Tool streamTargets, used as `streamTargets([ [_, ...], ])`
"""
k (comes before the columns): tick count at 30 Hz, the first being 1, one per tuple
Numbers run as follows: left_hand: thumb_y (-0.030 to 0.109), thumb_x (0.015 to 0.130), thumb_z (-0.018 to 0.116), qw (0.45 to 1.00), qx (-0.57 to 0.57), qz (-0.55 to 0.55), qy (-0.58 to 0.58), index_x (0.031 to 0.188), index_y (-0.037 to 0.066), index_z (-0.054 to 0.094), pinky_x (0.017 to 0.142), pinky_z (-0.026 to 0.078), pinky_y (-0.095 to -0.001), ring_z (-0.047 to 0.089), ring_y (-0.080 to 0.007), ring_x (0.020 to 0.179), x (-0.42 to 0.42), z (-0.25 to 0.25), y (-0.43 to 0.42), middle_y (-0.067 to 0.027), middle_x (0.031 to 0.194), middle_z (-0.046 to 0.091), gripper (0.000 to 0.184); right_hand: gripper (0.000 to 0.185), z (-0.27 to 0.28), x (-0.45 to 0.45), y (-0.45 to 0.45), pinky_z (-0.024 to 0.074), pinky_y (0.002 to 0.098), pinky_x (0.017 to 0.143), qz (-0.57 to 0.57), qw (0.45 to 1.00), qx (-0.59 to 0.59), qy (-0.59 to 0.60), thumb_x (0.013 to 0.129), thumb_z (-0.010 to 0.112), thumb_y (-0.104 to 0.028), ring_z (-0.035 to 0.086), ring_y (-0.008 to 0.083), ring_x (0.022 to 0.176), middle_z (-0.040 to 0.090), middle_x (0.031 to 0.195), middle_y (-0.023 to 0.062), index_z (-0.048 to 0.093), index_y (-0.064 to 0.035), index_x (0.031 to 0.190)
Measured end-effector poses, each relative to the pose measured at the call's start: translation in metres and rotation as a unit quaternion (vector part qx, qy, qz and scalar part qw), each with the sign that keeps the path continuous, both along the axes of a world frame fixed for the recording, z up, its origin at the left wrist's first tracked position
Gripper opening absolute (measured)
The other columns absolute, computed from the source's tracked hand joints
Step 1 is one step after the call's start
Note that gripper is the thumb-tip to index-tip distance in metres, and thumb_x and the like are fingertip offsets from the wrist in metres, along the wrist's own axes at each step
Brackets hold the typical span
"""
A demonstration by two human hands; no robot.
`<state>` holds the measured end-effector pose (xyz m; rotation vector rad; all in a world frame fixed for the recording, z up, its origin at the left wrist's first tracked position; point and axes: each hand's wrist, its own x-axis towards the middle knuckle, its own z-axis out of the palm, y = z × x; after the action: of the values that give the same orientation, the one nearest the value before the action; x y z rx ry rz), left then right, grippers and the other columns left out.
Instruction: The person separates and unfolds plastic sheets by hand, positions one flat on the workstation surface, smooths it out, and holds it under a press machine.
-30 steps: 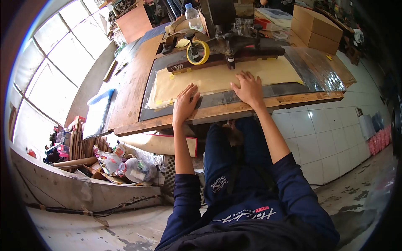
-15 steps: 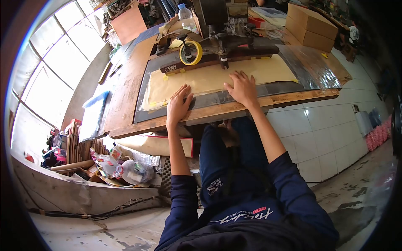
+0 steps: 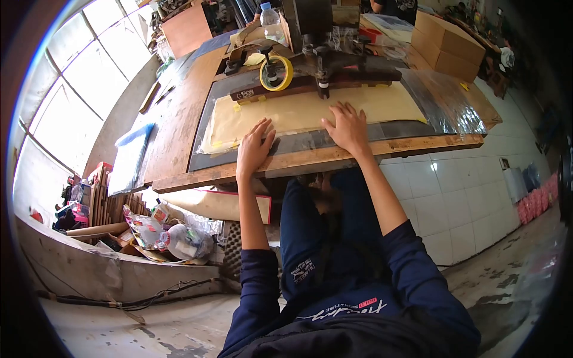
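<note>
My left hand (image 3: 255, 146) lies flat on the near edge of a pale yellow sheet (image 3: 286, 113), fingers stretched out. Further right, my right hand (image 3: 348, 128) rests on the same sheet with its fingers spread. Beneath the sheet is a dark grey mat (image 3: 394, 127) on a wooden table (image 3: 418, 143). Just beyond my fingers, a dark press bar (image 3: 256, 93) spans the sheet's far side, held by a black machine head (image 3: 314, 21). A roll of yellow tape (image 3: 289, 74) hangs on the machine's left side. Neither hand grips anything.
A cardboard box (image 3: 446, 45) stands at the back right, and a plastic bottle (image 3: 270, 21) behind the machine. Clear plastic film (image 3: 462, 113) covers the table's right part. Plastic bags (image 3: 132, 158) hang over its left edge. A big bottle (image 3: 182, 241) lies among clutter below left.
The camera view has shifted slightly. Both hands stay in nearly the same place on the yellow sheet. More of a person's arm shows at the back, near the bottle.
</note>
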<state>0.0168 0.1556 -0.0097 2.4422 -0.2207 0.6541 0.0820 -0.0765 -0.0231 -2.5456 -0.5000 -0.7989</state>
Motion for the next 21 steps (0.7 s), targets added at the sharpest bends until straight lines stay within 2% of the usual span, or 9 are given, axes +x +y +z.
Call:
streamTargets([
  [5, 0.020, 0.085, 0.053, 0.999, -0.026, 0.004, -0.026, 0.111, 0.002, 0.055, 0.084, 0.044, -0.0364, 0.056, -0.0328, 0.099, -0.004, 0.006, -0.004, -0.0169, 0.110, 0.057, 0.032, 0.036, 0.000, -0.001, 0.000, 0.0314, 0.0549, 0.092, 0.001, 1.000, -0.007, -0.001, 0.077, 0.060, -0.032, 0.046, 0.0271, 0.113, 0.055, 0.114, 0.0091, 0.059, -0.0047, 0.100],
  [8, 0.019, 0.085, 0.053, 0.999, -0.023, 0.005, -0.037, 0.110, 0.002, 0.056, 0.083, 0.045, -0.0368, 0.057, -0.0328, 0.097, -0.002, 0.004, -0.003, -0.0172, 0.108, 0.058, 0.031, 0.036, -0.001, 0.004, 0.000, 0.0326, 0.0537, 0.091, -0.017, 0.999, -0.018, -0.049, 0.076, 0.061, -0.032, 0.046, 0.0276, 0.111, 0.055, 0.113, 0.0107, 0.059, -0.0046, 0.100],
  [14, 0.017, 0.086, 0.051, 0.997, -0.055, 0.015, -0.046, 0.109, 0.002, 0.055, 0.077, 0.047, -0.0362, 0.060, -0.0310, 0.090, -0.006, 0.004, -0.003, -0.0179, 0.101, 0.060, 0.028, 0.037, 0.006, -0.003, -0.001, 0.0329, 0.0508, 0.092, 0.001, 1.000, -0.014, -0.002, 0.076, 0.060, -0.033, 0.046, 0.0267, 0.113, 0.055, 0.115, 0.0119, 0.060, -0.0041, 0.098],
  [16, 0.017, 0.086, 0.051, 0.997, -0.070, 0.018, -0.039, 0.110, 0.002, 0.055, 0.076, 0.047, -0.0361, 0.061, -0.0304, 0.089, -0.007, 0.005, -0.005, -0.0177, 0.100, 0.060, 0.028, 0.053, 0.010, -0.010, -0.005, 0.0275, 0.0556, 0.096, 0.047, 0.993, -0.050, 0.091, 0.073, 0.062, -0.043, 0.037, 0.0295, 0.123, 0.045, 0.128, 0.0145, 0.054, -0.0099, 0.114],
  [17, 0.016, 0.086, 0.050, 0.996, -0.085, 0.020, -0.030, 0.110, 0.003, 0.055, 0.075, 0.048, -0.0360, 0.061, -0.0297, 0.088, -0.007, 0.006, -0.004, -0.0175, 0.099, 0.060, 0.028, 0.053, 0.016, -0.023, -0.006, 0.0275, 0.0556, 0.096, 0.049, 0.993, -0.049, 0.090, 0.073, 0.062, -0.043, 0.037, 0.0295, 0.123, 0.045, 0.128, 0.0145, 0.054, -0.0099, 0.114],
  [19, 0.016, 0.086, 0.050, 0.996, -0.084, 0.021, -0.035, 0.110, 0.003, 0.055, 0.075, 0.048, -0.0360, 0.061, -0.0294, 0.088, -0.007, 0.005, -0.003, -0.0173, 0.098, 0.060, 0.027, 0.076, 0.025, -0.061, -0.012, 0.0190, 0.0619, 0.099, 0.149, 0.967, -0.162, 0.129, 0.067, 0.062, -0.056, 0.023, 0.0336, 0.130, 0.032, 0.138, 0.0158, 0.040, -0.0210, 0.131],
  [20, 0.015, 0.086, 0.050, 0.996, -0.084, 0.019, -0.039, 0.110, 0.003, 0.055, 0.075, 0.048, -0.0360, 0.061, -0.0291, 0.087, -0.007, 0.004, -0.004, -0.0172, 0.098, 0.061, 0.027, 0.076, 0.021, -0.073, -0.013, 0.0190, 0.0619, 0.099, 0.148, 0.966, -0.163, 0.132, 0.067, 0.062, -0.056, 0.023, 0.0336, 0.130, 0.032, 0.138, 0.0158, 0.040, -0.0210, 0.131],
  [21, 0.015, 0.086, 0.050, 0.996, -0.084, 0.017, -0.037, 0.110, 0.003, 0.055, 0.075, 0.048, -0.0360, 0.061, -0.0291, 0.087, -0.007, 0.003, -0.004, -0.0172, 0.098, 0.061, 0.027, 0.083, 0.017, -0.083, -0.013, 0.0150, 0.0642, 0.099, 0.166, 0.961, -0.180, 0.126, 0.064, 0.062, -0.059, 0.018, 0.0350, 0.131, 0.026, 0.140, 0.0158, 0.033, -0.0253, 0.134],
])
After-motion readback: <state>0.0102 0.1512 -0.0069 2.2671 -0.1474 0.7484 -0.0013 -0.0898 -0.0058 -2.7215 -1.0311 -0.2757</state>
